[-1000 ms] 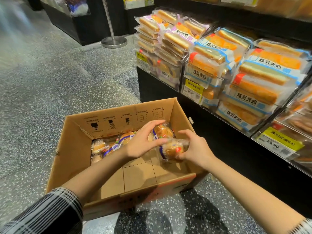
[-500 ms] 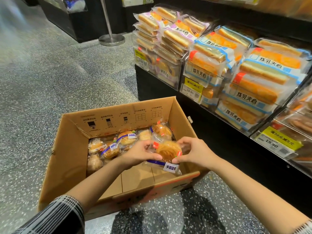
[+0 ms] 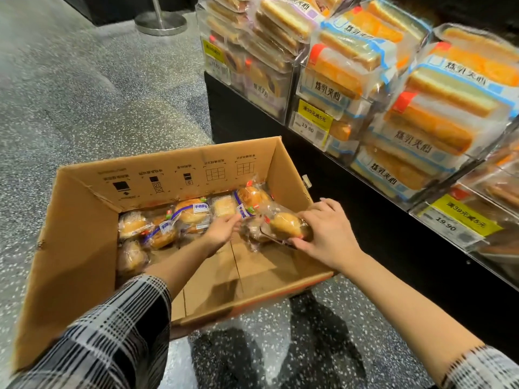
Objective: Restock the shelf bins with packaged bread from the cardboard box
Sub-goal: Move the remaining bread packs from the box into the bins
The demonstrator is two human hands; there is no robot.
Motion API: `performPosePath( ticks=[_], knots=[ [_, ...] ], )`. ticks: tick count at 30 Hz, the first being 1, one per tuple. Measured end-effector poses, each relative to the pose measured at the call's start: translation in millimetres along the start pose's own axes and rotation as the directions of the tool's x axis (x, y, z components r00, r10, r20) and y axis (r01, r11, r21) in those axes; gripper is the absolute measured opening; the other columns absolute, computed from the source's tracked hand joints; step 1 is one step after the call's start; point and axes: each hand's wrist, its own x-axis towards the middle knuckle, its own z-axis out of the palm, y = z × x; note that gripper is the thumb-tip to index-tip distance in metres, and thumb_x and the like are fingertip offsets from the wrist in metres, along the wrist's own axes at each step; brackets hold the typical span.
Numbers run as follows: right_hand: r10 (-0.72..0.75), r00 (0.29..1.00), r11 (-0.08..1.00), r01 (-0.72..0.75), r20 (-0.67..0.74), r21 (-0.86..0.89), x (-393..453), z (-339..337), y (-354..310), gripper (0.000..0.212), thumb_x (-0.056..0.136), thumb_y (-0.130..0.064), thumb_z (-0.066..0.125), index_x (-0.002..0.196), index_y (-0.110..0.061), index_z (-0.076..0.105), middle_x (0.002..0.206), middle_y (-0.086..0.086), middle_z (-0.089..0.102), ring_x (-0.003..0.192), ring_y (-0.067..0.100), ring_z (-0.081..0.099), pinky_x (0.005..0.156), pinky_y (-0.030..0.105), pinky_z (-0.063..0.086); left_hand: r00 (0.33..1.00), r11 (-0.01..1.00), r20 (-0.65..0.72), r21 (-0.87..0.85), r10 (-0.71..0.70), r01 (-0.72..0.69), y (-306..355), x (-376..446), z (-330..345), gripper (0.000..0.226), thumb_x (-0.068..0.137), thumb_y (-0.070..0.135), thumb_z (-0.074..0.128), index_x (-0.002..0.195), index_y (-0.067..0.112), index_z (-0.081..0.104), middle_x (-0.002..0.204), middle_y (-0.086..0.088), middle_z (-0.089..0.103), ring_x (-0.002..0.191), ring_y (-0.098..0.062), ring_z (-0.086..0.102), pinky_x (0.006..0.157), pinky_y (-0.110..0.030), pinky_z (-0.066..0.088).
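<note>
Cardboard box [image 3: 73, 248]: brown, black printed symbols. Sleeve [image 3: 112, 341]: black-and-white plaid. Floor [image 3: 84, 94]: grey speckled. Price tags [image 3: 314, 115]: yellow. Shelf bread packages [image 3: 427, 130]: orange, blue-trimmed.

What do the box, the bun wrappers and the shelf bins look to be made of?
Box: brown corrugated cardboard, matte, with folded flaps and printed handling marks.
Bun wrapper in the right hand: thin clear plastic film, glossy and crinkled.
Shelf bins: clear rigid plastic, probably acrylic, with shiny straight edges.

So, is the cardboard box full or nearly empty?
Partly empty. Bread packs lie only along the far wall of the cardboard box; the near floor is bare.
</note>
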Motion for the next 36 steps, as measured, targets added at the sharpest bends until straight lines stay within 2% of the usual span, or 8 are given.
performPosePath(
  ticks=[3,7,12,19,21,24,28,36],
  knots=[
    [-0.003,0.998,0.999,0.005,0.059,-0.038,1,8,-1,0.047,0.073,-0.057,0.067,0.101,-0.020,0.071,0.092,-0.004,0.069,0.104,0.018,0.055,0.113,0.035,0.016,0.980,0.991,-0.162,-0.095,-0.113,0.099,-7,38,5,0.034,0.096,0.042,0.049,0.081,0.012,0.057,0.073,-0.006,0.052,0.063,-0.016,0.047,0.065,-0.031,0.041],
    [0.015,0.998,1.000,-0.015,0.066,-0.008,3,7,-1,0.045,0.077,-0.055,0.064,0.100,-0.016,0.067,0.094,-0.002,0.068,0.106,0.019,0.050,0.099,0.033,0.029,0.955,0.934,-0.168,-0.304,-0.244,0.185,-15,84,14,0.078,0.074,0.055,0.071,0.128,0.001,0.053,0.132,-0.029,0.050,0.121,-0.043,0.051,0.107,-0.051,0.038],
    [0.035,0.999,0.999,-0.037,0.040,0.040,1,9,1,0.044,0.080,-0.052,0.063,0.106,-0.016,0.066,0.099,-0.003,0.065,0.107,0.017,0.047,0.089,0.031,0.034,0.946,0.883,-0.154,-0.425,-0.286,0.198,11,77,27,0.068,0.087,0.031,0.069,0.140,0.000,0.039,0.145,-0.016,0.043,0.133,-0.033,0.041,0.104,-0.040,0.038],
    [0.043,0.998,0.995,-0.048,0.053,0.091,1,7,1,0.046,0.082,-0.052,0.060,0.111,-0.017,0.064,0.105,-0.003,0.063,0.110,0.015,0.043,0.093,0.031,0.032,0.944,0.878,-0.171,-0.443,-0.282,0.183,-4,68,17,0.090,0.062,0.041,0.086,0.131,-0.003,0.049,0.128,-0.013,0.059,0.111,-0.020,0.062,0.089,-0.028,0.053],
    [0.041,0.998,0.994,-0.046,0.050,0.102,0,6,0,0.045,0.083,-0.052,0.059,0.112,-0.018,0.064,0.105,-0.004,0.062,0.110,0.014,0.043,0.093,0.030,0.032,0.957,0.848,-0.125,-0.504,-0.260,0.165,0,60,20,0.062,0.071,0.025,0.082,0.119,-0.005,0.056,0.117,-0.011,0.062,0.092,-0.015,0.069,0.072,-0.021,0.054],
    [0.048,0.998,0.993,-0.053,0.050,0.110,0,5,0,0.045,0.083,-0.053,0.059,0.113,-0.019,0.063,0.107,-0.006,0.061,0.111,0.013,0.042,0.093,0.030,0.031,0.956,0.810,-0.052,-0.545,-0.289,0.215,1,48,26,0.051,0.080,0.017,0.073,0.125,-0.001,0.056,0.115,-0.014,0.065,0.110,-0.021,0.064,0.080,-0.025,0.052],
    [0.067,0.997,0.985,-0.071,0.034,0.157,-1,2,-1,0.046,0.082,-0.053,0.060,0.115,-0.021,0.062,0.108,-0.006,0.062,0.111,0.012,0.044,0.093,0.030,0.034,0.950,0.776,-0.015,-0.581,-0.311,0.245,5,22,27,0.020,0.081,0.017,0.073,0.094,0.010,0.059,0.075,0.000,0.055,0.065,-0.005,0.055,0.085,-0.029,0.055],
    [0.298,0.953,0.879,-0.249,-0.060,0.407,-16,-40,-13,0.049,0.076,-0.050,0.072,0.119,-0.027,0.062,0.109,-0.009,0.065,0.101,0.011,0.059,0.089,0.034,0.048,0.994,0.800,-0.110,-0.597,-0.003,-0.064,28,-54,21,0.026,0.083,0.006,0.069,0.104,0.009,0.054,0.073,0.000,0.068,0.058,-0.008,0.065,0.050,-0.018,0.053]
  ],
)
